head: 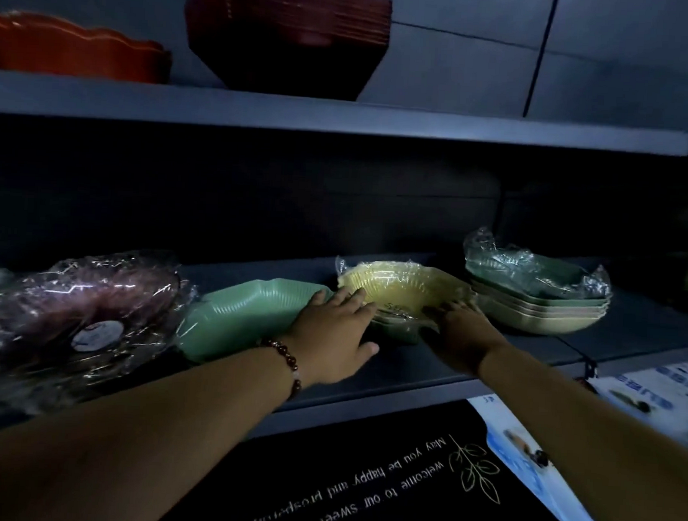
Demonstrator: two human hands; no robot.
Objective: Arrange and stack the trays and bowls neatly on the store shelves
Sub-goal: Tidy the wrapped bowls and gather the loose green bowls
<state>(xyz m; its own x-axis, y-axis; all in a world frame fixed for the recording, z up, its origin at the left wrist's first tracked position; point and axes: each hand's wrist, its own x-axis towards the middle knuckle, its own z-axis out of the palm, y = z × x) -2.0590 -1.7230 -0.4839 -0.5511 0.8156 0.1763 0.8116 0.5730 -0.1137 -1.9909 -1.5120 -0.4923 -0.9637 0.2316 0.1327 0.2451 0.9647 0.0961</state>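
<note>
Mat (382, 481) w/ upside-down text lies nearest, below shelf (407, 383). L hand (332, 339), fingers spread, rests on left rim of yellow bowl (400, 293); R hand (460, 332) touches its right rim, curl unclear. Bowl sits mid-shelf atop wrapped stack. Left of it: green tray (243, 317), then wrapped purple pack (72, 310). Right: tray stack (535, 302). Above, far: red bowls (290, 34).

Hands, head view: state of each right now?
Left hand: open, straight fingers touching the yellow wrapped bowl.
Right hand: on that bowl's right rim; grip cannot be told.
</note>
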